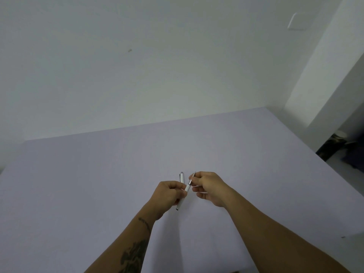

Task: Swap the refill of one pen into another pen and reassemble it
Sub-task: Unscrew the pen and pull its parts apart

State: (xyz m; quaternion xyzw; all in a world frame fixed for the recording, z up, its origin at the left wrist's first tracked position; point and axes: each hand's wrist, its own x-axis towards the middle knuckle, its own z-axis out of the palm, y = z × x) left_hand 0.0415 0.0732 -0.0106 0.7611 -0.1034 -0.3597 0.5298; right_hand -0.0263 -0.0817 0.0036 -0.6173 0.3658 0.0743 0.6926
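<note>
Left hand [169,194] grips white pen barrel [182,200] (second piece [182,177] alongside); right hand [206,187] pinches refill [191,179] over table [78,184].

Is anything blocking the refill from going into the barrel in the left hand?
Nothing visible does. The right hand holds the refill with its lower end at the mouth of the barrel gripped by the left hand. A second white pen piece sits just left, clear of that path.
</note>
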